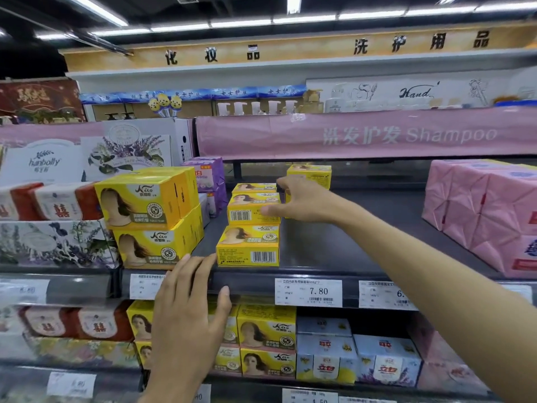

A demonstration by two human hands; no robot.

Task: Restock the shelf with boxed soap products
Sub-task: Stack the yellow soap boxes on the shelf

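As left hand and right hand spread open, perhaps four soap boxes show.

Head camera — close, toward shelf

Shelf: stacked soap boxes at left, row of single boxes running back just beside them, wrapped packs far right. My right hand at the row's second box.
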